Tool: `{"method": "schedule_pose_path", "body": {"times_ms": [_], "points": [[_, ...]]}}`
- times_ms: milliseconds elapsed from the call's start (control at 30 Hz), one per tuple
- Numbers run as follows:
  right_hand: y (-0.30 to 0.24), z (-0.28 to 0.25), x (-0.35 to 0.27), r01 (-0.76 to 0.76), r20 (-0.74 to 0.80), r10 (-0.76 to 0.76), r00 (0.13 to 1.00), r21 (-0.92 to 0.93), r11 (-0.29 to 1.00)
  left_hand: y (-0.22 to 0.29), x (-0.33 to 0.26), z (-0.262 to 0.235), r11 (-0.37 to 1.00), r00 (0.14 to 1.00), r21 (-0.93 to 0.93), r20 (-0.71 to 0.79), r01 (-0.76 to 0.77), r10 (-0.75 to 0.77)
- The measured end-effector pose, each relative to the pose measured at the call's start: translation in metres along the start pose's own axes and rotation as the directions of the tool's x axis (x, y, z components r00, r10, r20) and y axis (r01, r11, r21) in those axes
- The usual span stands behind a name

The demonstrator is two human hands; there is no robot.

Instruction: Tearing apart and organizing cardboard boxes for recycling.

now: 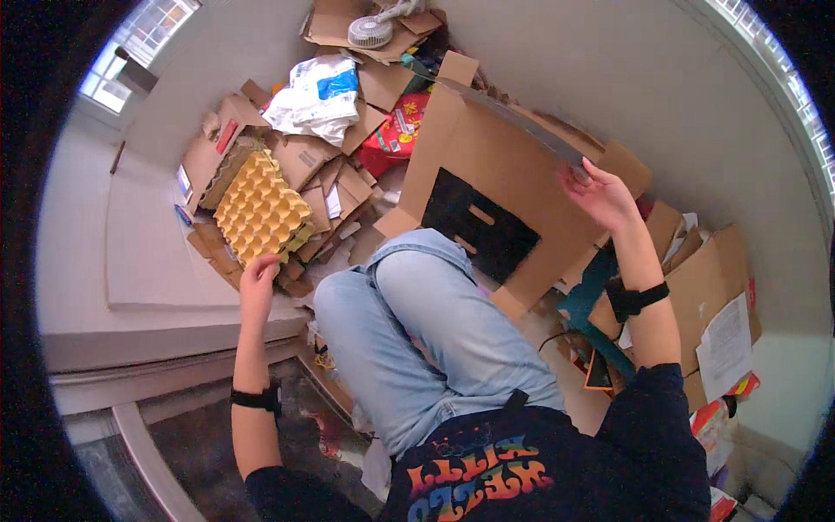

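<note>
My left hand [258, 271] is closed at the near corner of a yellow moulded egg tray [265, 205], its fingers pinching the rim. The tray leans tilted on a heap of cardboard at the left. My right hand [602, 193] is raised over a large opened cardboard box [452, 129]. Its fingers close on the near end of a long thin grey strip [522, 122], which runs along the box's far side; its exact kind is unclear. A black rectangle [474, 217] with a slot-like marking shows on the box's face.
Ahead lie flattened cardboard pieces [348, 187], a white plastic bag [317, 97], a red patterned package [402, 130] and a small white fan [370, 32]. More cardboard [718, 261] and a teal cloth-like thing [591, 300] are at right. A wall [609, 61] rises behind.
</note>
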State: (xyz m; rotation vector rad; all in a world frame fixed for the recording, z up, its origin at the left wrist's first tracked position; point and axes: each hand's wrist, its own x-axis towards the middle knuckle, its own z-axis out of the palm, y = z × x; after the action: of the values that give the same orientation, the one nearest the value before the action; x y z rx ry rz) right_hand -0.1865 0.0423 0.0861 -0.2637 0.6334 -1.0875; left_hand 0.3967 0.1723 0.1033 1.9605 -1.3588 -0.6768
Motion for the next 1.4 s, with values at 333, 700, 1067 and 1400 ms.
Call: {"method": "schedule_pose_path", "body": {"times_ms": [333,700,1067,1400], "points": [[-0.032,0.072,-0.061,0.090,0.145,-0.065,0.987,-0.172,0.981,0.087,0.036,0.045,0.956,0.957,-0.075,0.046,-0.283,0.287],[-0.072,0.183,-0.064,0.311,0.310,-0.210,0.927,-0.322,0.894,0.169,0.076,0.138,0.750,0.741,-0.186,0.127,-0.635,0.659],[-0.095,0.245,-0.054,0.464,0.558,-0.183,0.809,-0.417,0.782,0.244,0.107,0.227,0.642,0.696,0.340,0.058,-0.688,0.716],[-0.107,0.193,-0.032,0.559,0.533,-0.301,0.791,-0.428,0.711,0.243,0.102,0.240,0.737,0.754,0.159,0.123,-0.657,0.645]]}}
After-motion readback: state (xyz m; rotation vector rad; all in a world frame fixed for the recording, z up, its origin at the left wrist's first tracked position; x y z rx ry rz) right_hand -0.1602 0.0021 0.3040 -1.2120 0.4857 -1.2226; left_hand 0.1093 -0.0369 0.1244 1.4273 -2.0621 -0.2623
